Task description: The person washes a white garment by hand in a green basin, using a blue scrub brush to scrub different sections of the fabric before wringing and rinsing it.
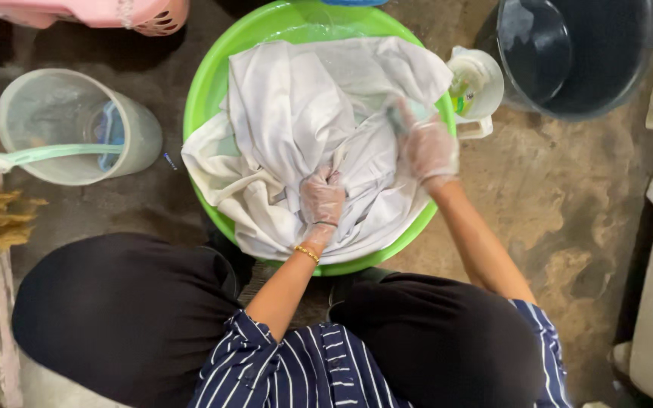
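Two gloved hands work one white cloth (304, 121), and I read the step as scrubbing a patch of it. My left hand (321, 198), near the centre of the frame, is balled into a fist around a bunched fold, pinning it down. My right hand (430, 147), a little up and to the right, is curled over the fabric with something small and pale green under the fingers; it is blurred, so I cannot tell whether that is a soap bar or a brush.

For a good scrub I judge the left fist should keep the fold taut while the right rubs in short strokes towards it, working along the gathered ridge and not the loose spread.

Out from the hands, the cloth fills the green basin (213, 83) at upper centre and drapes over its left and lower rim, so I would watch that the hanging edge does not drag on the bare floor. Just beside the basin's right rim stands a white jug (485, 83); a dark bucket (606, 53) sits in the upper right. At the left lies a clear pitcher (62, 121) on its side, and a pink basket (137, 13) shows at the top left edge.
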